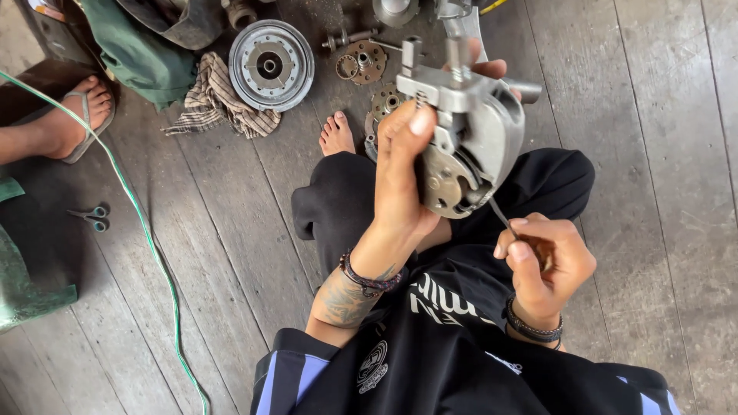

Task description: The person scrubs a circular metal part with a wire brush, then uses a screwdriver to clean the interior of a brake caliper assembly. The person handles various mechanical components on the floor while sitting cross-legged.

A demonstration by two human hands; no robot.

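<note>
metal housing (473, 131) | left grip (403, 165) clamped on its edge | right grip (542, 265) clamped on thin tool (503, 217) | raised above lap

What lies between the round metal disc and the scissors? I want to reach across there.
In the head view, a checked rag and a green cord lie between the disc and scissors.

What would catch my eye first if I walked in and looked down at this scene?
Probably the grey metal machine part held up in the middle by the left hand, while the right hand pokes a thin tool into its underside. Next, the round pulley disc on the wooden floor at top, beside a checked rag.
</note>
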